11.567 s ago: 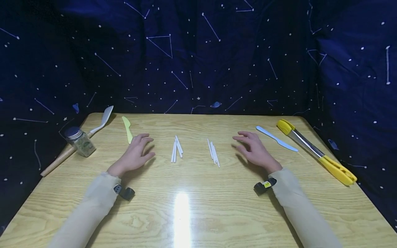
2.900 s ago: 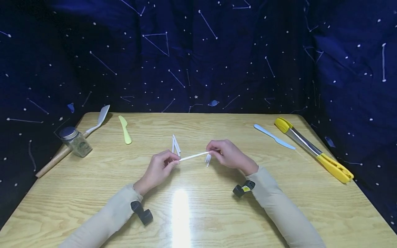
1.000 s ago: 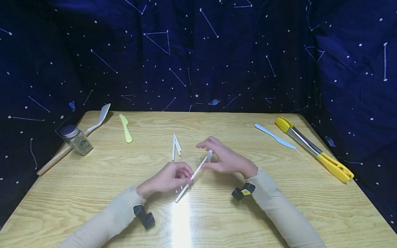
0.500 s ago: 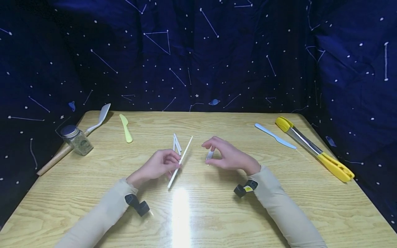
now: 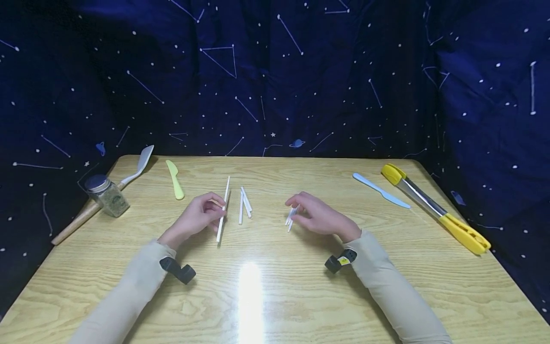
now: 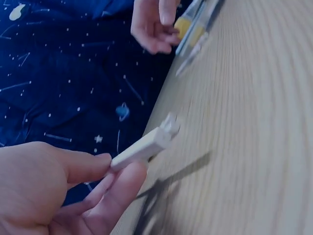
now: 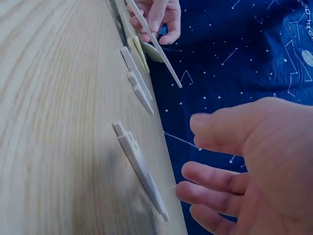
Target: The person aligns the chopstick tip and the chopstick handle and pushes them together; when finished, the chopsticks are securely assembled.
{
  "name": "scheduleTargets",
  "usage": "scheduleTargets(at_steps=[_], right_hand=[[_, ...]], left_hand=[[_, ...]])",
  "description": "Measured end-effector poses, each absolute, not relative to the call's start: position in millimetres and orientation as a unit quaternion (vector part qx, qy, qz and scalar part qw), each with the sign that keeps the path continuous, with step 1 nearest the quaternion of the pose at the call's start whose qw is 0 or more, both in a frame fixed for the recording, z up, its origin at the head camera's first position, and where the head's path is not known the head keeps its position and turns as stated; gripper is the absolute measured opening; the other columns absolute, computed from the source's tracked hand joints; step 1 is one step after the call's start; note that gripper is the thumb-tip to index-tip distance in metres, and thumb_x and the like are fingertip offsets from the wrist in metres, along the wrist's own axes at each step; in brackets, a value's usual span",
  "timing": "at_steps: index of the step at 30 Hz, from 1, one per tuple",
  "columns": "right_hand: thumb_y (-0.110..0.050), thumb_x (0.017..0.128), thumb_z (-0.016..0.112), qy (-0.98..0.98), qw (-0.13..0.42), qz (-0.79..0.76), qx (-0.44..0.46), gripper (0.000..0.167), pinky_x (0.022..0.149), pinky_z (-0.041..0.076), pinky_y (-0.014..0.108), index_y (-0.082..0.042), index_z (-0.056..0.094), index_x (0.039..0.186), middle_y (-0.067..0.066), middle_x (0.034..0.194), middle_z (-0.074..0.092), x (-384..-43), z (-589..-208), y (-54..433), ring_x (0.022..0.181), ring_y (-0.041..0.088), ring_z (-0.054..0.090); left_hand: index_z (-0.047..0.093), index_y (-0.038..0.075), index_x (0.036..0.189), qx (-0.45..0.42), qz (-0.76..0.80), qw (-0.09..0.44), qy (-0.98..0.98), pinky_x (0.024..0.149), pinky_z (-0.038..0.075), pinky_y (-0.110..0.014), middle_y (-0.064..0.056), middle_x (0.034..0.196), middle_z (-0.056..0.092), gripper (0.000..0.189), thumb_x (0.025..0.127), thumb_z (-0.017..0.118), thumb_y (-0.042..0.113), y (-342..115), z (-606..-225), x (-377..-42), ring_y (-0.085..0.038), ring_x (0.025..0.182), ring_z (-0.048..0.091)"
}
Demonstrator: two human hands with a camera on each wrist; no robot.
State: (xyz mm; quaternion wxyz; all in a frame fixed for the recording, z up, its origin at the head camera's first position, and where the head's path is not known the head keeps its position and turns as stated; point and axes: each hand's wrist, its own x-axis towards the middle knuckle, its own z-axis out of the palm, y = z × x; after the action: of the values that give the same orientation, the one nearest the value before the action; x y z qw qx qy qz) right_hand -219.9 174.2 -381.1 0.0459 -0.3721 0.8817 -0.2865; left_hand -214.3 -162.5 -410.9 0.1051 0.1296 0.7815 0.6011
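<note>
My left hand point(image 5: 193, 220) pinches a long white stick point(image 5: 223, 210) between thumb and fingers, above the table at centre-left. In the left wrist view the squared near end of that stick point(image 6: 146, 147) points away from the fingertips. To its right lies a small group of shorter white sticks point(image 5: 241, 210). My right hand point(image 5: 318, 215) hovers by a second group of white sticks point(image 5: 290, 221), partly covering it in the head view. The right wrist view shows this group point(image 7: 139, 169) apart from the relaxed fingers, with nothing between them and the thumb.
A yellow-green knife point(image 5: 175, 181), a glass spice jar point(image 5: 111, 200) and a wooden-handled spatula point(image 5: 79, 222) lie at the left. On the right are a blue knife point(image 5: 382, 191) and yellow-ended tongs point(image 5: 464, 234). A dark starry cloth point(image 5: 275, 95) hangs behind the table.
At first both hands were empty; later both held a white stick between them. The right hand has since let go and stayed near its group, while the left carried the stick leftward and turned it lengthwise.
</note>
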Motion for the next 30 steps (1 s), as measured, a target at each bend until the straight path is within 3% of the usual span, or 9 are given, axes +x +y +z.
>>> scheduleTargets(at_steps=[5, 9, 13, 20, 25, 30], right_hand=[[-0.004, 0.092, 0.060, 0.889, 0.045, -0.280, -0.360, 0.028, 0.086, 0.050, 0.043, -0.001, 0.059, 0.119, 0.018, 0.114, 0.056, -222, -386, 176, 0.096, 0.029, 0.057], [-0.001, 0.090, 0.062, 0.891, 0.044, -0.281, -0.354, 0.027, 0.085, 0.051, 0.040, -0.002, 0.062, 0.117, 0.017, 0.112, 0.055, -224, -390, 177, 0.094, 0.028, 0.055], [-0.001, 0.089, 0.063, 0.891, 0.048, -0.286, -0.349, 0.028, 0.084, 0.051, 0.038, -0.002, 0.062, 0.117, 0.017, 0.111, 0.055, -224, -391, 177, 0.093, 0.027, 0.055], [-0.007, 0.089, 0.066, 0.895, 0.054, -0.280, -0.344, 0.039, 0.080, 0.049, 0.035, -0.001, 0.056, 0.126, 0.014, 0.108, 0.056, -225, -391, 177, 0.087, 0.022, 0.055], [-0.008, 0.090, 0.066, 0.893, 0.058, -0.283, -0.345, 0.039, 0.078, 0.049, 0.033, 0.000, 0.056, 0.126, 0.014, 0.107, 0.056, -225, -391, 177, 0.085, 0.019, 0.054], [-0.008, 0.090, 0.065, 0.893, 0.060, -0.285, -0.343, 0.037, 0.079, 0.049, 0.033, 0.000, 0.057, 0.125, 0.014, 0.107, 0.057, -225, -391, 176, 0.086, 0.019, 0.054]], left_hand=[[0.047, -0.014, 0.122, 0.111, 0.585, 0.070, 0.800, 0.057, 0.058, -0.032, -0.034, 0.096, 0.060, 0.035, 0.089, 0.057, -0.009, -173, -415, -219, -0.011, 0.063, 0.063], [0.046, -0.012, 0.127, 0.090, 0.560, 0.067, 0.821, 0.056, 0.057, -0.029, -0.025, 0.092, 0.060, 0.039, 0.089, 0.057, -0.008, -177, -416, -221, -0.011, 0.061, 0.062], [0.048, -0.009, 0.129, 0.092, 0.516, 0.051, 0.850, 0.053, 0.054, -0.026, -0.022, 0.095, 0.062, 0.043, 0.088, 0.060, -0.004, -181, -416, -223, -0.014, 0.067, 0.061], [0.050, -0.010, 0.129, 0.110, 0.433, -0.001, 0.895, 0.062, 0.045, -0.021, -0.022, 0.105, 0.065, 0.054, 0.084, 0.072, 0.011, -186, -419, -225, -0.020, 0.079, 0.057], [0.061, -0.008, 0.116, 0.100, 0.401, -0.033, 0.910, 0.068, 0.045, -0.027, -0.018, 0.099, 0.069, 0.044, 0.087, 0.071, 0.024, -187, -422, -226, -0.023, 0.081, 0.060], [0.069, -0.004, 0.097, 0.094, 0.372, -0.084, 0.919, 0.070, 0.049, -0.033, -0.016, 0.089, 0.068, 0.028, 0.087, 0.071, 0.022, -186, -427, -228, -0.025, 0.078, 0.063]])
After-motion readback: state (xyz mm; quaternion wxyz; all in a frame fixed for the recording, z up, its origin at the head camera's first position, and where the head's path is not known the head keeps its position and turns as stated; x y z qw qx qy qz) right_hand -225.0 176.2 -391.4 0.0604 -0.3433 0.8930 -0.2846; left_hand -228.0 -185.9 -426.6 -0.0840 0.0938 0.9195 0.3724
